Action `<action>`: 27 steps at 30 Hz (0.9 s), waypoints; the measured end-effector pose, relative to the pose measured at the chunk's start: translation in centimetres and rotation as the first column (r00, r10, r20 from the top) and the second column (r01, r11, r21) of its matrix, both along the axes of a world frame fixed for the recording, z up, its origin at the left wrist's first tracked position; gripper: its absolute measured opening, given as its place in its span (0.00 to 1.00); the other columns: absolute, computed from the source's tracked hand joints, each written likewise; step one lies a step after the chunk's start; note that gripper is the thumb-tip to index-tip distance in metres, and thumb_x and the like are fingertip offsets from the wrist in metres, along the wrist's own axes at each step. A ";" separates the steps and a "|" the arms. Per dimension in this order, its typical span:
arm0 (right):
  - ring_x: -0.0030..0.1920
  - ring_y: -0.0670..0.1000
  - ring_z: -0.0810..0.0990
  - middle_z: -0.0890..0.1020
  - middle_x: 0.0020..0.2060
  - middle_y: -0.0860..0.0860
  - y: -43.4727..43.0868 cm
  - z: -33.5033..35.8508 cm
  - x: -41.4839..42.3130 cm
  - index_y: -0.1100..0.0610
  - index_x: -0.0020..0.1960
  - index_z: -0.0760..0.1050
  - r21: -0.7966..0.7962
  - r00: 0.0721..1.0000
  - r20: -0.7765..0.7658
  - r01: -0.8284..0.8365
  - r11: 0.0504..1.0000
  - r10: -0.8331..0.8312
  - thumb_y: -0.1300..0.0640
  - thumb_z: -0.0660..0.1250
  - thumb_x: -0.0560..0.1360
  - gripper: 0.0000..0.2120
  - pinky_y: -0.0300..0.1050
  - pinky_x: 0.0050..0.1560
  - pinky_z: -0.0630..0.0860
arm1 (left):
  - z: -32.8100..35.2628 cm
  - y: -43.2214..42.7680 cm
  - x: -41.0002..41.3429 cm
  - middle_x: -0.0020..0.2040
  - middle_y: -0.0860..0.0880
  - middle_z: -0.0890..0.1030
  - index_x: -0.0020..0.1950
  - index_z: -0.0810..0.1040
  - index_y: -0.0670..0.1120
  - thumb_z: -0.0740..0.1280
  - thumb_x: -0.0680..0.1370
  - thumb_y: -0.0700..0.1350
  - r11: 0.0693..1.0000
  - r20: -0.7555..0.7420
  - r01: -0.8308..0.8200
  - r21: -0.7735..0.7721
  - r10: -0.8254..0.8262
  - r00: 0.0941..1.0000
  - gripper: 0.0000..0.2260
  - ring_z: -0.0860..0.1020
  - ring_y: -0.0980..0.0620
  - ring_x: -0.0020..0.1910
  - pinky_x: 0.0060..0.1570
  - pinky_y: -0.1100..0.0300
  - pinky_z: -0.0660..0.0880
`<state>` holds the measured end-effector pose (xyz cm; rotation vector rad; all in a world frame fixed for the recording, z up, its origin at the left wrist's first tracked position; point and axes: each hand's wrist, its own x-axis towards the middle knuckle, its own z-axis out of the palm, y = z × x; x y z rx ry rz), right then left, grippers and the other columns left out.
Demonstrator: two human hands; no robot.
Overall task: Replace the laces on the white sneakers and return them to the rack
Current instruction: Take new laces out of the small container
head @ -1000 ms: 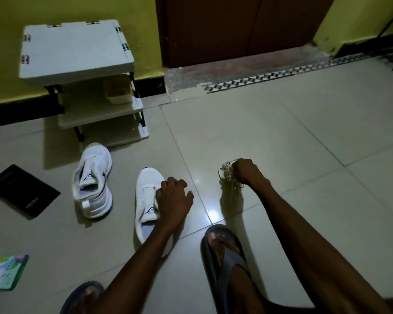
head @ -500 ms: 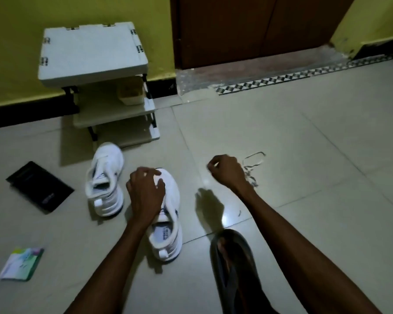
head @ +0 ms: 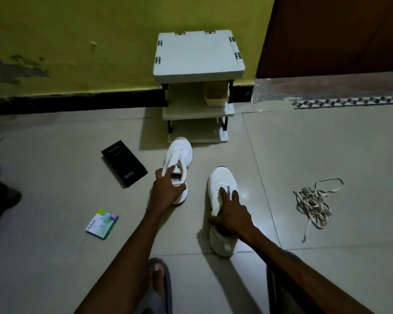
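Two white sneakers stand on the tiled floor, toes toward the white shoe rack [head: 199, 55]. My left hand [head: 167, 189] grips the left sneaker [head: 182, 150] at its collar, thumb on the heel side and a finger up along the tongue. My right hand [head: 230, 214] lies over the opening of the right sneaker [head: 221, 180], fingers stretched along its tongue and thumb hooked at the side. A loose heap of pale laces [head: 313, 202] lies on the floor to the right, apart from both hands.
A black box [head: 124, 165] and a small green-white packet [head: 102, 223] lie left of the sneakers. A cream tub [head: 216, 95] sits on the rack's middle shelf. My sandalled foot [head: 158, 284] is at the bottom. Yellow wall behind, brown door [head: 336, 35] at right.
The right hand let go of the laces, which now lie on the floor, and moved onto the right sneaker. The left hand shifted from that sneaker to the left one. The view swung left.
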<state>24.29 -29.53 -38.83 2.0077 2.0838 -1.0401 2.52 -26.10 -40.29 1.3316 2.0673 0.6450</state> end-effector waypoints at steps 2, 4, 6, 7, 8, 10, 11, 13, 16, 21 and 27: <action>0.65 0.67 0.70 0.51 0.77 0.56 2.0 0.0 -0.4 0.46 0.79 0.47 0.037 1.000 -0.006 0.029 0.999 -0.029 0.38 0.72 0.69 0.48 0.55 0.61 0.72 | -0.2 -0.3 0.7 0.69 0.45 0.65 0.73 0.68 0.54 0.73 0.72 0.51 1.000 -0.023 0.000 0.016 0.000 1.000 0.30 0.74 0.40 0.61 0.61 0.52 0.72; 0.65 0.67 0.70 0.55 0.76 0.56 4.8 0.2 -0.8 0.48 0.78 0.51 0.080 0.999 -0.002 0.052 0.995 -0.052 0.39 0.70 0.71 0.44 0.56 0.62 0.71 | -0.2 -0.5 2.0 0.70 0.45 0.63 0.74 0.66 0.55 0.72 0.73 0.52 1.000 -0.045 -0.015 -0.005 0.014 0.999 0.30 0.73 0.39 0.62 0.61 0.51 0.72; 0.65 0.67 0.70 0.58 0.75 0.57 7.5 0.8 -1.2 0.50 0.77 0.54 0.137 0.998 0.000 0.062 0.989 -0.063 0.38 0.68 0.72 0.40 0.57 0.62 0.71 | -0.2 -0.7 3.2 0.70 0.44 0.62 0.74 0.65 0.55 0.72 0.73 0.54 0.999 -0.082 -0.038 -0.021 0.036 0.996 0.31 0.71 0.38 0.63 0.61 0.50 0.72; 0.65 0.68 0.70 0.60 0.74 0.58 8.4 0.9 -1.3 0.50 0.76 0.55 0.157 0.998 -0.017 0.069 0.985 -0.067 0.38 0.68 0.73 0.39 0.57 0.63 0.71 | -0.2 -0.8 3.8 0.70 0.44 0.62 0.75 0.64 0.56 0.72 0.73 0.55 0.999 -0.099 -0.043 -0.028 0.040 0.994 0.32 0.71 0.38 0.63 0.62 0.49 0.72; 0.66 0.68 0.69 0.59 0.74 0.58 9.1 0.9 -1.4 0.50 0.76 0.56 0.164 0.997 -0.037 0.075 0.984 -0.070 0.39 0.69 0.72 0.39 0.58 0.64 0.71 | -0.3 -0.8 4.2 0.70 0.43 0.62 0.75 0.63 0.56 0.71 0.73 0.56 0.998 -0.109 -0.041 -0.037 0.037 0.993 0.32 0.71 0.37 0.64 0.62 0.48 0.72; 0.66 0.67 0.69 0.57 0.75 0.57 9.5 0.5 -1.1 0.50 0.76 0.57 0.185 0.998 -0.049 0.044 0.982 -0.036 0.42 0.72 0.70 0.41 0.58 0.64 0.71 | -0.6 -0.6 4.6 0.70 0.43 0.61 0.75 0.63 0.55 0.72 0.73 0.57 0.999 -0.100 -0.032 -0.041 0.028 0.995 0.33 0.70 0.37 0.65 0.63 0.47 0.71; 0.65 0.66 0.71 0.55 0.76 0.56 9.4 0.1 -0.8 0.49 0.75 0.58 0.192 0.999 -0.044 0.021 0.981 -0.013 0.43 0.73 0.69 0.41 0.57 0.63 0.73 | -0.7 -0.5 4.6 0.70 0.43 0.61 0.75 0.64 0.55 0.72 0.73 0.56 0.999 -0.083 -0.027 -0.039 0.024 0.996 0.33 0.70 0.38 0.65 0.64 0.47 0.71; 0.62 0.64 0.75 0.52 0.77 0.54 8.9 -0.4 -0.1 0.48 0.74 0.60 0.187 0.998 -0.067 0.010 0.982 0.002 0.47 0.76 0.67 0.41 0.56 0.60 0.76 | -0.8 -0.2 4.4 0.70 0.43 0.61 0.74 0.65 0.55 0.73 0.73 0.54 0.999 -0.052 -0.018 -0.030 0.016 0.999 0.32 0.71 0.38 0.64 0.63 0.48 0.72; 0.61 0.63 0.77 0.48 0.78 0.55 8.4 -0.7 0.5 0.48 0.76 0.58 0.199 0.995 -0.095 0.010 0.980 0.009 0.51 0.75 0.70 0.40 0.53 0.59 0.77 | -0.6 0.3 4.3 0.69 0.44 0.62 0.73 0.67 0.55 0.73 0.72 0.54 1.000 -0.045 0.009 -0.025 -0.010 0.999 0.31 0.73 0.40 0.62 0.60 0.51 0.73; 0.61 0.63 0.76 0.47 0.79 0.56 8.0 -0.5 0.6 0.49 0.77 0.56 0.230 0.998 -0.047 -0.030 0.973 0.042 0.50 0.72 0.73 0.39 0.50 0.58 0.75 | -0.2 1.0 4.8 0.69 0.43 0.63 0.74 0.64 0.55 0.73 0.71 0.56 0.999 -0.115 0.004 -0.050 -0.010 0.993 0.34 0.69 0.40 0.65 0.63 0.50 0.70; 0.59 0.63 0.77 0.48 0.79 0.56 7.0 -1.2 0.6 0.49 0.76 0.59 0.292 0.998 -0.042 -0.039 0.956 0.053 0.49 0.69 0.73 0.34 0.49 0.57 0.75 | 0.1 1.5 5.0 0.69 0.42 0.62 0.75 0.63 0.54 0.72 0.73 0.56 0.998 -0.086 0.010 -0.063 -0.015 0.996 0.34 0.69 0.38 0.66 0.62 0.50 0.71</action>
